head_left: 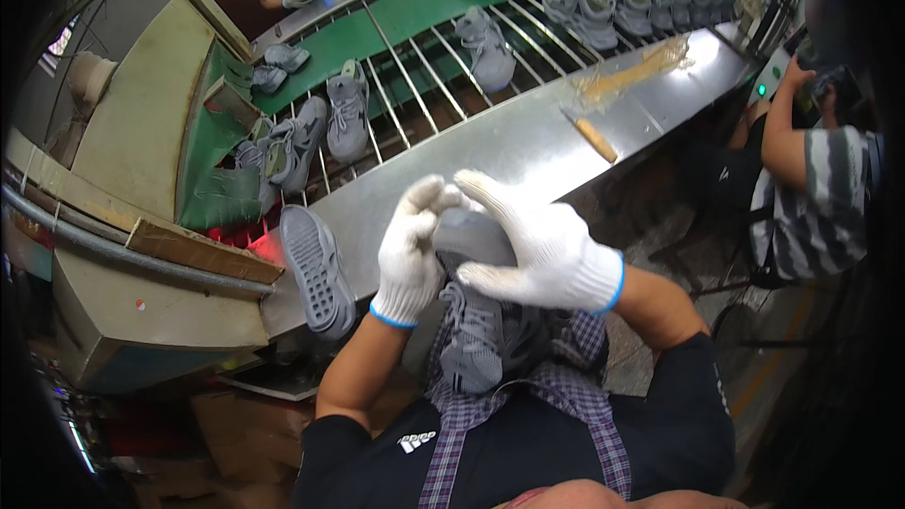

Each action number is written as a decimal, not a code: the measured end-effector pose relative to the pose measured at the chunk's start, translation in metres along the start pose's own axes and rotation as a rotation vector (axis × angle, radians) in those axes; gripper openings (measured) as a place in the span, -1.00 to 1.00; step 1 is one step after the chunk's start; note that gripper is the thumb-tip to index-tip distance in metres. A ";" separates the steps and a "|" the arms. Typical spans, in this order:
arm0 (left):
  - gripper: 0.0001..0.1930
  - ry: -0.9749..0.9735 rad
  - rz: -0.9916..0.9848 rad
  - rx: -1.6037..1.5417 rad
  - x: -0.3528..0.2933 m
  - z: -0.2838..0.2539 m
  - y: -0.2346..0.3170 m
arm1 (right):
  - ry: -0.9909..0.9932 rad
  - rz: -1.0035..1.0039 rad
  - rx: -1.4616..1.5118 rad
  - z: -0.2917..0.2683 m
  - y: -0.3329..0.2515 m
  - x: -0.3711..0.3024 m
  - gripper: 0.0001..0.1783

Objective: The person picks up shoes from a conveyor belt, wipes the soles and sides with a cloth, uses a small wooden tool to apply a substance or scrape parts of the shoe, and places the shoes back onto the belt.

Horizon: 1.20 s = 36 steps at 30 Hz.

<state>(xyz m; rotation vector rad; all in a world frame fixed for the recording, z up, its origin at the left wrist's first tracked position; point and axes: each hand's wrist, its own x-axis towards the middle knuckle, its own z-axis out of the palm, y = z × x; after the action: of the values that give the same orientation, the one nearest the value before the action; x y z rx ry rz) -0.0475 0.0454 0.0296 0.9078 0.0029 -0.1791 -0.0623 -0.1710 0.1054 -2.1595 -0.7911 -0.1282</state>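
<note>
A grey lace-up sneaker [471,335] rests upright against my lap, its laces facing up. Its far end, smooth and grey, lies between my two gloved hands. My left hand [410,250], in a white knit glove, curls along the left side of that end. From the right, my right hand [547,250] spans it with thumb and fingers, in a matching glove. The palms hide part of the shoe. Just left of my left hand, a loose grey sole [319,269] with a grid of hollows lies on the metal bench edge.
Beyond the metal ledge [528,155] runs a roller conveyor with green panels [424,5], carrying several grey sneakers [349,118]. A wooden-handled tool [596,139] lies on the ledge near dried glue [641,71]. A beige machine [141,113] stands left; co-workers are across and right.
</note>
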 end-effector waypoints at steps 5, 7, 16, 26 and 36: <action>-0.30 -0.034 -0.436 -0.036 -0.041 -0.067 -0.058 | 0.302 -0.285 0.409 -0.015 0.014 -0.037 0.09; -0.24 -0.219 -0.576 -0.410 -0.061 -0.089 -0.051 | 0.308 -0.272 0.751 -0.009 0.043 -0.053 0.09; 0.08 -0.780 -0.144 1.531 0.013 -0.038 -0.005 | 0.209 0.839 1.044 0.173 0.169 -0.171 0.19; 0.05 -0.925 -0.224 1.608 0.011 0.003 -0.039 | -0.622 0.304 -0.258 0.024 0.062 -0.031 -0.06; -0.23 -0.463 -0.296 1.153 -0.022 -0.129 -0.045 | 0.182 0.496 0.839 0.110 0.148 -0.196 -0.56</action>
<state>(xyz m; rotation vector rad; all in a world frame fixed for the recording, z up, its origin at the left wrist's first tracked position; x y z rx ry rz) -0.0663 0.1222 -0.0835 1.9942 -0.4362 -0.7064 -0.1512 -0.2579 -0.1334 -1.4463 -0.1255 0.2273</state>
